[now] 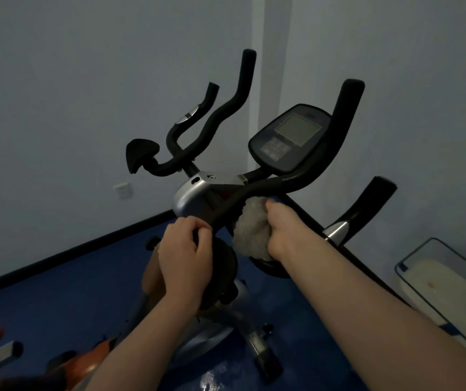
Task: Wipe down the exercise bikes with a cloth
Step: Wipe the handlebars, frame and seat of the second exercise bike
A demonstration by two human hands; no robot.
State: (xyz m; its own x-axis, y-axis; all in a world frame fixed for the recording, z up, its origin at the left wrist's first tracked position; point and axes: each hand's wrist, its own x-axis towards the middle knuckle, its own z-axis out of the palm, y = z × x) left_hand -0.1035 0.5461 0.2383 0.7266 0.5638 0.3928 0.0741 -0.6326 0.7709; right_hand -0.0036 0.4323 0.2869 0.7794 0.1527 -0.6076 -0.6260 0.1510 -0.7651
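Step in hand: wiping the near handlebar (257, 190) of the exercise bike (198, 193), judged from the cloth pressed up against the bar's underside close to the silver stem housing (189, 197).
Left hand (184, 261): fingers curled round the lower end of that black bar, thumb over the top; it appears to steady the bar while the other hand works.
Left arm: forearm rises from the bottom edge of the view, wrist roughly straight, palm facing away from the camera.
Cloth (250, 227): pale, fluffy, bunched into a wad, touching the bar just right of the left hand and hanging below it.
Right hand (282, 230): closed on the cloth, fingers wrapped into the wad and hidden by it, thumb tip up near the bar.
Right arm: stretched in from the lower right corner, nearly straight, back of the wrist toward the camera.
Console (288, 136): sits above and right of the cloth, apart from both hands.
Next move: likely sliding the cloth along the bar toward the upturned grip (347, 108); that calls for keeping it wrapped against the curve, with the left hand holding firm.
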